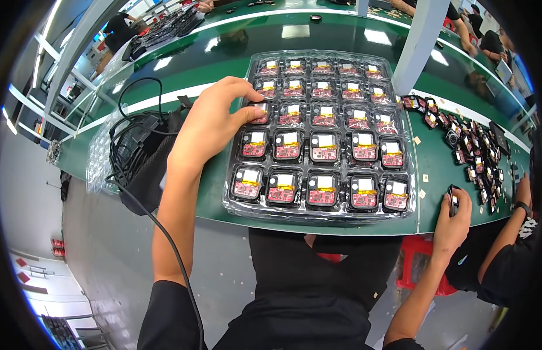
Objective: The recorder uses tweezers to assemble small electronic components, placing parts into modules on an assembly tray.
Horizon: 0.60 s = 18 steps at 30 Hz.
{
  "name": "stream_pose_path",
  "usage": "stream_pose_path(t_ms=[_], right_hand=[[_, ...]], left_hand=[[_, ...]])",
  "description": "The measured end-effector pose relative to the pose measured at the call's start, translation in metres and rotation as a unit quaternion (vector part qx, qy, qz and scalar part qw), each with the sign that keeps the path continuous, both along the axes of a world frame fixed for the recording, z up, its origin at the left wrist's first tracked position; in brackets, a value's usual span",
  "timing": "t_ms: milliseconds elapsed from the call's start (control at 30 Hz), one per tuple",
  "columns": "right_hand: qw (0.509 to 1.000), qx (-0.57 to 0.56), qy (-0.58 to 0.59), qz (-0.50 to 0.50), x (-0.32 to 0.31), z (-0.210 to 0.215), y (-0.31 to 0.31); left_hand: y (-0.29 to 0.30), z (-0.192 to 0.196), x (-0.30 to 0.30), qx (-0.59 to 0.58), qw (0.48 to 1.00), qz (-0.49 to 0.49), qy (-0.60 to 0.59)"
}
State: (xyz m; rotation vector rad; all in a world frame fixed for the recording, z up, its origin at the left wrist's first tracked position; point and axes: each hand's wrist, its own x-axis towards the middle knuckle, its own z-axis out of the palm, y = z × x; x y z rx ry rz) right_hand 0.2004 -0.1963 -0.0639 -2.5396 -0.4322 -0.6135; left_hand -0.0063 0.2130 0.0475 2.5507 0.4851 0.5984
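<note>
Right hand (452, 220) pinches one module (452, 199) upright at the near table (434, 175) edge. Just past the left hand (210, 125), whose spread fingers (247, 111) press the tray's (239, 205) left side, all 25 slots hold modules, five rows of five, so filling looks done. A loose pile (475, 151) beyond the right fingers remains, uncountable.

Long green desk (446, 175) with a white stripe, curving across a workshop hall. Glossy top mirroring bright rectangular ceiling lights (295, 31). Pale grey upright post (420, 44) rising from it at the right. White metal frame bars (78, 41) at the left. Smooth grey concrete floor (102, 245) below. Red plastic stool (414, 262) under the desk edge. Seated workers at further green benches behind.
</note>
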Motion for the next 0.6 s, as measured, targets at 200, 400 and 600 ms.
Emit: stream_pose_path(t_ms=[200,400,600], right_hand=[[1.000,0.004,0.006,0.004,0.000,0.000,0.001],[1.000,0.004,0.006,0.004,-0.002,0.002,0.001],[0.999,0.040,0.015,0.019,0.000,0.002,-0.005]], left_hand=[[0.004,0.000,0.001,0.005,1.000,-0.005,0.016],[0.003,-0.006,-0.001,-0.022,0.999,0.025,-0.003],[-0.008,-0.007,-0.003,0.010,0.998,0.046,-0.037]])
